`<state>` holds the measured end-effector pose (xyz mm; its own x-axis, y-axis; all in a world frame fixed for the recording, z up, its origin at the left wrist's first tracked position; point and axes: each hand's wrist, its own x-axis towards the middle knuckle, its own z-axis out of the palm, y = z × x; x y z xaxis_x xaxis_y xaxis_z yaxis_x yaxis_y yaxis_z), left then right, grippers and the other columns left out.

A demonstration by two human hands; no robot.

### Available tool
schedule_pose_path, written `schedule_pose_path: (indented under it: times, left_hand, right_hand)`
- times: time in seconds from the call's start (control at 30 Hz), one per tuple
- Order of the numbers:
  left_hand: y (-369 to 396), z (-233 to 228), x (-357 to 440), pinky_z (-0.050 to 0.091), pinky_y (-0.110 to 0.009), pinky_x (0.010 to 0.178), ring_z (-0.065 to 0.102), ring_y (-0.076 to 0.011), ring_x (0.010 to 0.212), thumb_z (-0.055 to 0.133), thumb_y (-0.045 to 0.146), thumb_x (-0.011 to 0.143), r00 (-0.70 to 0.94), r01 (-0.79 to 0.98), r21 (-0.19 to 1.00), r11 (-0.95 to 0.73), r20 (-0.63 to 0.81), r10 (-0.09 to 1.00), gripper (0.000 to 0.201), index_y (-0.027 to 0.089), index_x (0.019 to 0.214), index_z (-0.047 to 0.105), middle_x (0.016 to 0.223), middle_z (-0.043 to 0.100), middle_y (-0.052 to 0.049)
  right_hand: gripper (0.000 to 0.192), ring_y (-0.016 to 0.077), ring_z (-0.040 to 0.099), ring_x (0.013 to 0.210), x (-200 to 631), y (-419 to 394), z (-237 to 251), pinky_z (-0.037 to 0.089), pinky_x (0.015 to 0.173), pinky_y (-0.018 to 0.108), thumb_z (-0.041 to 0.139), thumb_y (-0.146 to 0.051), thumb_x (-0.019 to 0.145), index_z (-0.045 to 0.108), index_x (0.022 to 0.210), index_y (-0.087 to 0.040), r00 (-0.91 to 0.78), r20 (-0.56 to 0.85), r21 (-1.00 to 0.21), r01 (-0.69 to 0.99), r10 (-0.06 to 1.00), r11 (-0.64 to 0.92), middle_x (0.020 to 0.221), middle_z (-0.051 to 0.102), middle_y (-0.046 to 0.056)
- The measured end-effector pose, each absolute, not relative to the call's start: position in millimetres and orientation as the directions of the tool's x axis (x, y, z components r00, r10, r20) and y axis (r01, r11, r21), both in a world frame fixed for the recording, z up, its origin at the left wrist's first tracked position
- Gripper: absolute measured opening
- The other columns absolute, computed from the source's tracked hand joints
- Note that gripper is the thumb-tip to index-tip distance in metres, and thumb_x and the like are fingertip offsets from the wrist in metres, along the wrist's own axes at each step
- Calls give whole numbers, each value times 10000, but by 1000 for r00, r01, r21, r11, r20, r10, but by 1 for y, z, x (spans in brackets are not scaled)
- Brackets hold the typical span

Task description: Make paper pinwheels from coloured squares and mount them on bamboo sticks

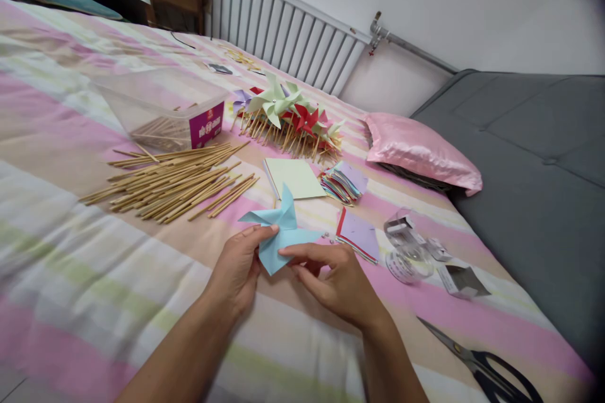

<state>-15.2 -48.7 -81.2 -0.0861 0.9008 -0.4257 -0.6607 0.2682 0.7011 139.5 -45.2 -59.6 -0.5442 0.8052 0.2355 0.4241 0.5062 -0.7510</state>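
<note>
Nearest, both hands pinch a folded light-blue paper pinwheel (pixel 278 233) just above the striped bed (pixel 94 289): left hand (pixel 239 267) fingers closed on its left flap, right hand (pixel 338 280) fingers nipping its lower edge. Scissors (pixel 482 368) lie at four o'clock of it; bamboo sticks (pixel 174 182) at ten, finished pinwheels (pixel 290 116) at twelve.

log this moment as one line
left hand: holds blue paper pinwheel | right hand: pinches its lower edge | beside: bamboo sticks, paper squares | surface: striped bedcover
</note>
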Motion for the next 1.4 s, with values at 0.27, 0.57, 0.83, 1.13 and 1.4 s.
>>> schedule_pose_path:
  times: [0.27,0.57,0.83,1.13,1.4]
  left_hand:
    - [-49,-83,-14,392,-223,540,513,-102,561,752,251,568,-82,-666,699,261,-416,906,219,141,629,573,578,569,22]
    - [-53,-82,-9,379,-193,526,489,-73,516,762,226,563,-102,-632,741,225,-367,925,216,147,591,563,534,551,47]
    - [-55,-82,-4,417,-212,569,554,-108,572,758,263,573,-126,-575,790,212,-341,932,189,127,657,657,579,612,6]
    - [-55,-82,-2,422,-216,517,563,-117,559,760,302,598,-110,-556,803,214,-326,939,213,130,705,692,615,640,-15]
    - [-56,-81,-2,405,-212,462,539,-109,526,774,328,589,-115,-519,832,197,-296,948,237,125,687,702,613,635,-23]
  right_hand:
    - [233,113,668,653,133,-40,-70,507,629,193,632,-81,743,742,895,-218,-479,299,-802,342,825,489,805,750,-1]
    - [81,148,659,678,126,-37,-71,498,581,225,685,-264,751,735,742,-200,-275,189,-930,258,943,262,751,717,27]
    - [122,183,651,777,125,-36,-75,478,599,248,680,-280,721,692,675,-168,-147,115,-960,236,982,148,940,689,82]
    - [205,163,618,625,125,-37,-74,405,493,227,685,-333,698,645,594,-161,-79,63,-958,274,995,82,714,685,61]
    - [263,106,505,467,126,-36,-75,365,465,220,679,-384,713,617,590,-159,-59,27,-966,256,998,41,555,633,19]
